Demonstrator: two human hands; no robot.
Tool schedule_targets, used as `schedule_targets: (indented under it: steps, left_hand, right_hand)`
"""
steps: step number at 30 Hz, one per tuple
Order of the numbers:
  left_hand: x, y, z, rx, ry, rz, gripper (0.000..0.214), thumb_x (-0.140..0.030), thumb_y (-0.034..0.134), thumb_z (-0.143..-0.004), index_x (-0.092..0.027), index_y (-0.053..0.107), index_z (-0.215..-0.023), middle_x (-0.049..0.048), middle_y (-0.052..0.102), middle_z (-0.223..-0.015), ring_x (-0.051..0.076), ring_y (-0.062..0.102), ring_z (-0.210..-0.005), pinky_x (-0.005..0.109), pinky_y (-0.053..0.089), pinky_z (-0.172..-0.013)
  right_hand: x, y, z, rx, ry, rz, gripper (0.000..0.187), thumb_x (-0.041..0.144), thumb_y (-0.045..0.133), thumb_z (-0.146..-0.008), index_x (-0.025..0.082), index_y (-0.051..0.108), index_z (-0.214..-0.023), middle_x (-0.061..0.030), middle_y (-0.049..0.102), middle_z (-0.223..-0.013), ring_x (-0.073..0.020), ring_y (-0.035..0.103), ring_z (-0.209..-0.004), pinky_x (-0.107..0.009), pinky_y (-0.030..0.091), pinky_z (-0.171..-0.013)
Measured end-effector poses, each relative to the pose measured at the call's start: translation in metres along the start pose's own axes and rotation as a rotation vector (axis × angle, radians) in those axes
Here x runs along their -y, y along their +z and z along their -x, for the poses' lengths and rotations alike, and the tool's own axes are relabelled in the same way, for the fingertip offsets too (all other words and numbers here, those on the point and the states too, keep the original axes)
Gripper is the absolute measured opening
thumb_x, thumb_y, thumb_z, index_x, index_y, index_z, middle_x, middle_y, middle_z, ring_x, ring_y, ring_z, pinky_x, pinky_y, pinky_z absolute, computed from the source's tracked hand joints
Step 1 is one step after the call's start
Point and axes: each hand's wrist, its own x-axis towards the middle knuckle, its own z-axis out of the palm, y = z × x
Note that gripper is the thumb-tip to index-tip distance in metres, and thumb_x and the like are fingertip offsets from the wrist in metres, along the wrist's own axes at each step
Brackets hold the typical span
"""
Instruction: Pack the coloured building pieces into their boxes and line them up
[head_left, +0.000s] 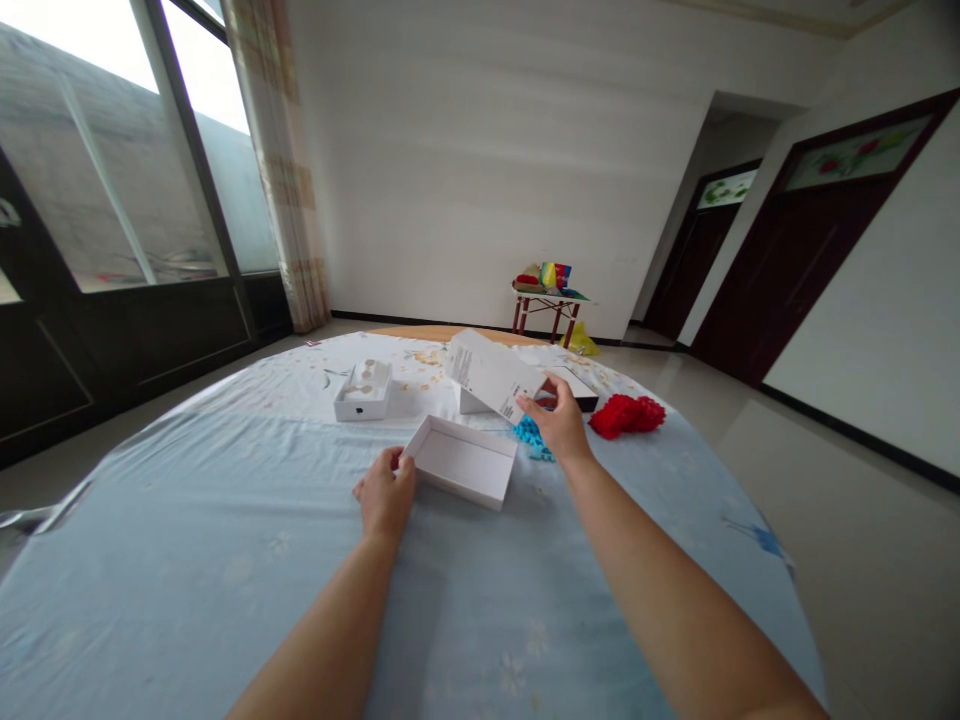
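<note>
- The counter [225, 560], under a pale floral cloth, carries everything handled here; the handling looks midway, with one box opened up and one printed piece in the air, not yet set down.
- The open white box [461, 460] lies at the centre, its mouth up. Its inner floor shows plain white, and I see no contents in it.
- The printed white card [491, 375] is held tilted towards 1 o'clock of that box, clear of its inside. It looks flat, though its thickness is hard to tell.
- A second white box [472, 402], at about 1 o'clock, is mostly hidden behind the card, so what it holds cannot be told.
- The red bundle [626, 415] rests loose at between 2 and 3 o'clock, in no container.
- The small white box [364, 395] at 10 o'clock bears a dark mark on its near wall; pale round shapes show at its top.
- The right hand [551, 405], at 2 o'clock, pinches the card's near right corner between thumb and fingers.
- The left hand [386, 490], at 8 o'clock, is curled against the open box's left end; whether it pinches the wall, I cannot tell.
- The blue bundle [534, 437] lies just beside the open box, towards 2 o'clock, partly covered by the card.
</note>
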Motion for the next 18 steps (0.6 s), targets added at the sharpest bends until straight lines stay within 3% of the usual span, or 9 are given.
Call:
schedule_targets:
  steps: [9, 14, 18]
  left_hand:
    - [0.004, -0.001, 0.000, -0.031, 0.023, 0.166, 0.023, -0.029, 0.041, -0.076, -0.020, 0.060, -0.085, 0.0040, 0.065, -0.079, 0.018, 0.059, -0.076, 0.026, 0.040, -0.067]
    - [0.002, -0.004, 0.004, -0.051, 0.041, 0.103, 0.020, -0.031, 0.041, -0.075, -0.022, 0.059, -0.074, 0.0027, 0.063, -0.073, 0.018, 0.056, -0.069, 0.026, 0.039, -0.064]
    - [0.003, -0.005, 0.007, -0.035, 0.084, 0.064, 0.019, -0.031, 0.040, -0.075, -0.022, 0.058, -0.074, 0.0018, 0.063, -0.076, 0.017, 0.055, -0.068, 0.026, 0.039, -0.064]
  right_hand:
    - [-0.038, 0.014, -0.004, 0.124, -0.219, 0.254, 0.050, 0.018, 0.062, -0.065, 0.020, 0.049, -0.112, -0.0078, 0.057, -0.107, -0.0180, 0.055, -0.084, -0.031, 0.050, -0.069]
    - [-0.049, 0.024, -0.009, 0.202, -0.334, 0.403, 0.047, 0.009, 0.059, -0.064, 0.020, 0.049, -0.108, -0.0078, 0.056, -0.103, -0.0225, 0.053, -0.096, -0.039, 0.047, -0.085]
    - [-0.055, 0.030, -0.010, 0.350, -0.431, 0.522, 0.053, 0.004, 0.063, -0.061, 0.018, 0.050, -0.110, -0.0121, 0.052, -0.116, -0.0252, 0.047, -0.112, -0.042, 0.039, -0.097]
